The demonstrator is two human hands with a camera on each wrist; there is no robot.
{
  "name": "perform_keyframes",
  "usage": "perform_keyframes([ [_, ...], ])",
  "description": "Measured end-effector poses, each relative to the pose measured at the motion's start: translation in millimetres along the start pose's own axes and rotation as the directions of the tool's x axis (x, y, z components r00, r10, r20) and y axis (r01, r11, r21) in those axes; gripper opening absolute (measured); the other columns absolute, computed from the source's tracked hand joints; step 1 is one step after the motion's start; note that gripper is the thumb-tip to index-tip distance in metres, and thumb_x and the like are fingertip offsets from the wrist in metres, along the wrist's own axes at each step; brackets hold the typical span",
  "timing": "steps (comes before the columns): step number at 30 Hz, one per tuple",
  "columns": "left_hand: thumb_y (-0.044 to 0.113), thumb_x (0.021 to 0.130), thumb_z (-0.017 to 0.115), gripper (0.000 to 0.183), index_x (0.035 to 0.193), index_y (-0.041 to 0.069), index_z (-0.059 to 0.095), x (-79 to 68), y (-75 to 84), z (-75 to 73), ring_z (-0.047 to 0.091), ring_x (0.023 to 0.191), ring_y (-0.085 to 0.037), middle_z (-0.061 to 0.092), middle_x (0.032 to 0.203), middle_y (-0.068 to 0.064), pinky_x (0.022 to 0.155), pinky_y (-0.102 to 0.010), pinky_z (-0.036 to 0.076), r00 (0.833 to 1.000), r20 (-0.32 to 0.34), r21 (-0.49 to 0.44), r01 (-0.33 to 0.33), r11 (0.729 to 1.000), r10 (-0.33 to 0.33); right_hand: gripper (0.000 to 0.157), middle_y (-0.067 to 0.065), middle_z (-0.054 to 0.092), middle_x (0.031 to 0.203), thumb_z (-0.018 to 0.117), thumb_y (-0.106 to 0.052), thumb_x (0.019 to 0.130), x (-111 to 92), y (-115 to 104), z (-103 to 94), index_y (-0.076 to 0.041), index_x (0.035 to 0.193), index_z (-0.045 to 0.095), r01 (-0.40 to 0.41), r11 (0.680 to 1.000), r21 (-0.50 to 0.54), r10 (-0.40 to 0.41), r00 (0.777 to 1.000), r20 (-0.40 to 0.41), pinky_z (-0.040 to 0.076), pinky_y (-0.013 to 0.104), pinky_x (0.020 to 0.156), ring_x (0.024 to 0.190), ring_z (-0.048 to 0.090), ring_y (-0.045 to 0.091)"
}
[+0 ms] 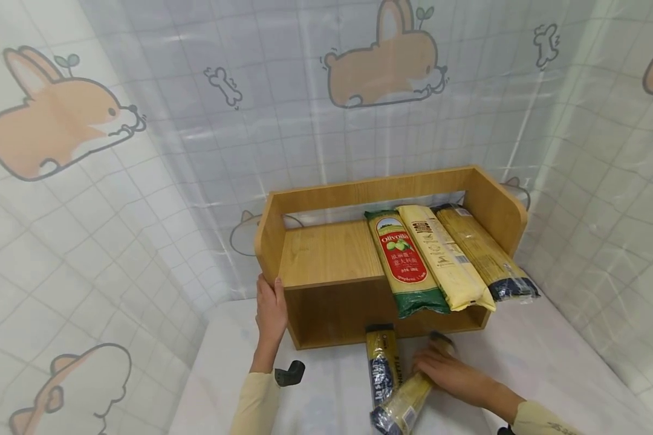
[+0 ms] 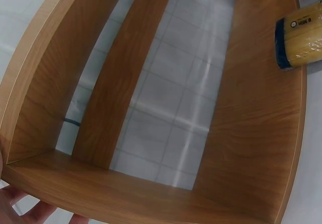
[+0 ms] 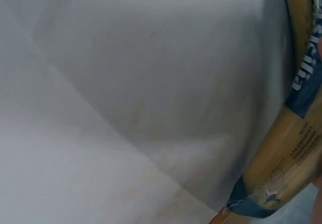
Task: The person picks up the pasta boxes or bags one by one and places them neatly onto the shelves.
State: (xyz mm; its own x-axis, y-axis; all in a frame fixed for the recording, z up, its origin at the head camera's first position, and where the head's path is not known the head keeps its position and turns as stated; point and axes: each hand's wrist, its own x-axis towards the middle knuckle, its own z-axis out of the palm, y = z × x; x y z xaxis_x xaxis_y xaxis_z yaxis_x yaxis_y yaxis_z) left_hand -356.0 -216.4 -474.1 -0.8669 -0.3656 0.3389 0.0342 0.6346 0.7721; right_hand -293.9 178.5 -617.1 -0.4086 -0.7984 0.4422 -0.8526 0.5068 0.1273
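At the wooden shelf [image 1: 337, 251], my left hand [image 1: 271, 311] grips the front edge of its left side panel. The left wrist view shows those fingers [image 2: 37, 213] along the panel's outer face. My right hand [image 1: 441, 368] holds a clear pack of spaghetti [image 1: 413, 396] with dark blue ends, tilted in front of the shelf. Beside it, a second blue-labelled spaghetti pack [image 1: 382, 362] lies on the white table, partly overlapped by the held one. In the right wrist view the held pack [image 3: 287, 158] shows its blue band and printed text.
On the shelf's upper board lie a green-ended Olivoila spaghetti pack [image 1: 405, 263], a pale yellow pack [image 1: 443, 257] and a clear pasta pack [image 1: 484, 251], their ends jutting past the front edge. Patterned curtains [image 1: 239, 151] stand behind and on both sides.
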Motion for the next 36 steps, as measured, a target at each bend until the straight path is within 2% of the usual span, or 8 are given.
perform_keyframes([
  [7, 0.034, 0.112, 0.036, 0.051, 0.148, -0.002, 0.034, -1.8, -1.0, 1.8, 0.055, 0.128, -0.052, 0.052, 0.139, -0.031, 0.095, -0.071, 0.046, 1.000, -0.007, -0.008, -0.008, 1.000, 0.008, 0.051, -0.009, 0.064, 0.120, 0.083, -0.009, 0.075, 8.7, -3.8, -3.7, -0.019, 0.119, 0.060, -0.094, 0.993, 0.076, 0.098, 0.994, -0.041, 0.051, 0.051, 0.099, 0.115, 0.062, 0.008],
  [11, 0.035, 0.112, 0.034, 0.052, 0.149, -0.001, 0.033, -1.6, -1.0, 1.1, 0.055, 0.128, -0.051, 0.052, 0.140, -0.030, 0.094, -0.071, 0.046, 1.000, -0.006, -0.006, -0.003, 1.000, 0.003, 0.034, -0.008, 0.064, 0.122, 0.075, -0.018, 0.091, 12.0, -4.7, -6.2, -0.017, 0.121, 0.059, -0.122, 0.985, 0.119, 0.127, 0.992, -0.029, 0.056, 0.041, 0.093, 0.112, 0.064, 0.010],
  [15, 0.035, 0.112, 0.035, 0.052, 0.148, -0.002, 0.034, -1.4, -0.2, 0.2, 0.056, 0.127, -0.051, 0.053, 0.139, -0.030, 0.094, -0.070, 0.047, 1.000, -0.015, -0.003, -0.011, 1.000, 0.011, 0.035, -0.007, 0.064, 0.119, 0.075, -0.022, 0.091, 15.5, -9.1, -6.3, -0.018, 0.121, 0.057, -0.152, 0.978, 0.142, 0.156, 0.988, -0.020, 0.056, 0.030, 0.084, 0.105, 0.064, 0.010],
  [18, 0.034, 0.112, 0.036, 0.051, 0.147, -0.003, 0.035, -1.1, 1.1, -0.3, 0.057, 0.126, -0.051, 0.053, 0.137, -0.030, 0.093, -0.070, 0.047, 1.000, -0.022, -0.003, -0.018, 1.000, 0.018, 0.042, -0.007, 0.066, 0.115, 0.079, -0.020, 0.087, 20.0, -12.5, -8.9, -0.017, 0.123, 0.056, -0.196, 0.962, 0.190, 0.191, 0.981, 0.042, 0.055, 0.027, 0.078, 0.099, 0.063, 0.005],
  [23, 0.034, 0.112, 0.035, 0.053, 0.148, -0.003, 0.034, -1.3, 2.4, -0.4, 0.056, 0.128, -0.050, 0.052, 0.139, -0.030, 0.094, -0.070, 0.047, 1.000, -0.010, -0.010, -0.013, 1.000, 0.013, 0.037, -0.009, 0.068, 0.105, 0.067, -0.043, 0.097, 28.8, -17.3, -13.0, -0.017, 0.121, 0.056, -0.259, 0.921, 0.292, 0.234, 0.965, 0.120, 0.050, 0.018, 0.066, 0.085, 0.057, -0.007],
  [25, 0.035, 0.112, 0.035, 0.053, 0.149, -0.003, 0.034, -1.3, 2.2, -0.2, 0.055, 0.129, -0.050, 0.052, 0.141, -0.030, 0.094, -0.070, 0.047, 1.000, -0.007, -0.011, -0.005, 1.000, 0.005, 0.037, -0.009, 0.068, 0.101, 0.063, -0.047, 0.098, 30.3, -18.7, -11.4, -0.016, 0.118, 0.056, -0.253, 0.919, 0.303, 0.233, 0.967, 0.099, 0.046, 0.014, 0.062, 0.081, 0.054, -0.009],
  [32, 0.036, 0.111, 0.036, 0.053, 0.150, -0.001, 0.033, -1.0, 2.4, -2.1, 0.054, 0.130, -0.051, 0.051, 0.143, -0.030, 0.094, -0.072, 0.046, 1.000, -0.005, -0.003, 0.017, 1.000, -0.017, 0.034, -0.014, 0.061, 0.090, 0.067, -0.046, 0.097, 36.6, -23.3, -7.2, -0.016, 0.111, 0.056, -0.268, 0.916, 0.299, 0.266, 0.963, 0.047, 0.039, 0.012, 0.059, 0.074, 0.048, -0.010],
  [36, 0.036, 0.111, 0.036, 0.054, 0.151, -0.001, 0.032, -1.1, 1.8, -1.2, 0.053, 0.132, -0.051, 0.049, 0.145, -0.030, 0.096, -0.072, 0.045, 1.000, -0.007, -0.010, 0.020, 1.000, -0.020, 0.035, -0.013, 0.061, 0.090, 0.068, -0.046, 0.096, 44.8, -27.5, -12.1, -0.016, 0.110, 0.055, -0.295, 0.914, 0.280, 0.295, 0.955, 0.044, 0.042, 0.014, 0.060, 0.075, 0.050, -0.008],
])
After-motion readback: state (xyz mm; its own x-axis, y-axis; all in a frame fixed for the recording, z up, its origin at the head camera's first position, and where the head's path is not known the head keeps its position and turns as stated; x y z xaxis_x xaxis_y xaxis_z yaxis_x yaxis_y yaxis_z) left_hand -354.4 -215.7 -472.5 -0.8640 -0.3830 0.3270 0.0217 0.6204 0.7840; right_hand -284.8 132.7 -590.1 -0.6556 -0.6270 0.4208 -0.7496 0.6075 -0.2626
